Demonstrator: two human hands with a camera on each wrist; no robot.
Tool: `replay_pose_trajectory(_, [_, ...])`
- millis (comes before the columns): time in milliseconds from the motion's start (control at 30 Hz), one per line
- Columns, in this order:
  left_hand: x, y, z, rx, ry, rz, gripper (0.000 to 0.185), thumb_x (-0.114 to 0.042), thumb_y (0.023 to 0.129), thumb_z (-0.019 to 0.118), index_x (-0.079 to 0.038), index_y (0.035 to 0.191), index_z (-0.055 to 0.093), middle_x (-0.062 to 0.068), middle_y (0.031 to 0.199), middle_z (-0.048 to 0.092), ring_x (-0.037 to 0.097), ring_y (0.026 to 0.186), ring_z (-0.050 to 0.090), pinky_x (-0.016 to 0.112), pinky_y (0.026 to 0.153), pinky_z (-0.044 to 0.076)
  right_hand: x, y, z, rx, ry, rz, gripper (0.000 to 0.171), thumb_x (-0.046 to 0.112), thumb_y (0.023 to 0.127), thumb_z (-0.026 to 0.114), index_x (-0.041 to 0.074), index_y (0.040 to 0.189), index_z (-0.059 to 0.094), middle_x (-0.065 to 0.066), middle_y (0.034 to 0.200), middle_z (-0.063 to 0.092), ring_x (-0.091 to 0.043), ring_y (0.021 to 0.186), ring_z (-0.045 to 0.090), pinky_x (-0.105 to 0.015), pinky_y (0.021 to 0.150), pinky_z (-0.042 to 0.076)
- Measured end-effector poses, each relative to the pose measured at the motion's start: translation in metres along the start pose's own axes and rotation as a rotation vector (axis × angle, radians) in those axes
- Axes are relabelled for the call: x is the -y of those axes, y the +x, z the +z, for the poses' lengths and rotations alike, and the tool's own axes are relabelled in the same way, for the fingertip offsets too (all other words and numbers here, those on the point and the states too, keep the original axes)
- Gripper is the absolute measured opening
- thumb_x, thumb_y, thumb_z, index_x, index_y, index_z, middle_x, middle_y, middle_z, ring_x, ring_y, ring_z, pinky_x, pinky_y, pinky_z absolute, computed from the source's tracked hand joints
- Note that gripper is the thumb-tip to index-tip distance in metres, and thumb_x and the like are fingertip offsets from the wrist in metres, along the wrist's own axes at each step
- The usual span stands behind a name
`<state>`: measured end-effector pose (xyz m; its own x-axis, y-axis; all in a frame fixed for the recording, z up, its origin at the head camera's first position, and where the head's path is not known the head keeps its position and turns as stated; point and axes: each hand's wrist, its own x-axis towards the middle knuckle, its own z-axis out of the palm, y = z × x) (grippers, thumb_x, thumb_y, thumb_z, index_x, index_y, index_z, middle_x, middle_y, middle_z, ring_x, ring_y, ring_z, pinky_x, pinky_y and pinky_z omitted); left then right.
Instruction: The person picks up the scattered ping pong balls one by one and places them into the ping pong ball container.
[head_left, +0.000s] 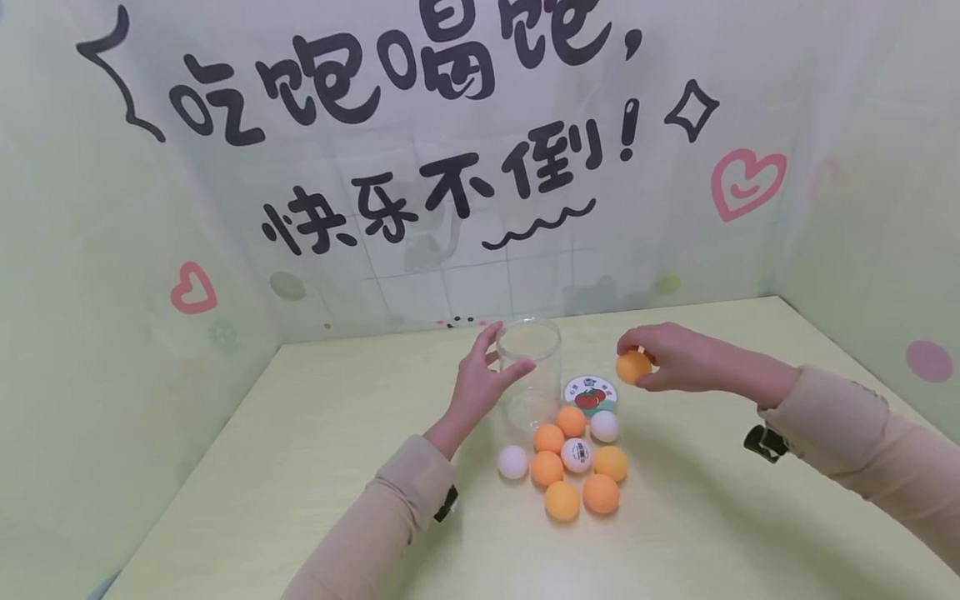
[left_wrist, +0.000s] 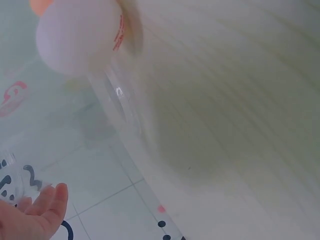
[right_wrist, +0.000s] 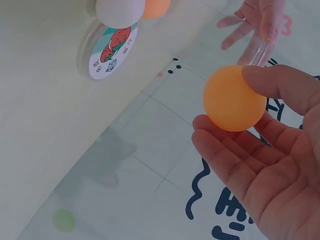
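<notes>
Two bare hands are raised above a pale yellow tabletop (head_left: 315, 492), and left to right the scene is laid out as follows. The left hand (head_left: 480, 385) is held against the near side of a clear plastic jar (head_left: 529, 367), which stands upright; the fingers are spread and fairly straight, the thumb lying across the jar's wall near its rim, so the grip is open against the jar rather than wrapped round it. Just below and to the right of this grip, a cluster of orange and white balls (head_left: 573, 463) is gathered on the tabletop, several touching one another, one white ball (head_left: 513, 462) lying slightly apart on the cluster's left. Beyond the cluster, a round lid (head_left: 590, 393) with a tomato label is laid flat, between the two grips. Further right, the right hand (head_left: 671, 357) is held above the tabletop, well apart from the jar. An orange ball (right_wrist: 234, 98) is pinched between its thumb and fingertips (right_wrist: 212, 135), the grip being closed on that ball.
</notes>
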<state>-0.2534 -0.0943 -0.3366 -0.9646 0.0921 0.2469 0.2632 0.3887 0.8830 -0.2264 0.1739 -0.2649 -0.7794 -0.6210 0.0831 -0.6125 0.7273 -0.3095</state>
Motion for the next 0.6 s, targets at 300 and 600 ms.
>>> replay_pose_trajectory(300, [-0.001,0.001,0.000,0.005,-0.017,0.002,0.079,-0.030,0.075,0.075,-0.012,0.140,0.034,0.010,0.143,0.038,0.033,0.122,0.046,0.045,0.088,0.047,0.005,0.013,-0.014,-0.065,-0.023,-0.034,0.026,0.004,0.075,0.067,0.001,0.099,0.059,-0.003,0.084,0.058,-0.017,0.070,0.049,-0.029,0.062,0.044])
replay_pose_trajectory(600, [-0.002,-0.001,-0.001,0.010,-0.019,-0.008,0.078,-0.030,0.076,0.074,-0.014,0.140,0.033,0.010,0.143,0.037,0.033,0.122,0.046,0.044,0.089,0.047,0.017,0.024,-0.017,-0.095,-0.028,-0.016,0.030,0.007,0.077,0.067,0.000,0.105,0.059,-0.007,0.091,0.061,-0.019,0.073,0.051,-0.030,0.065,0.047])
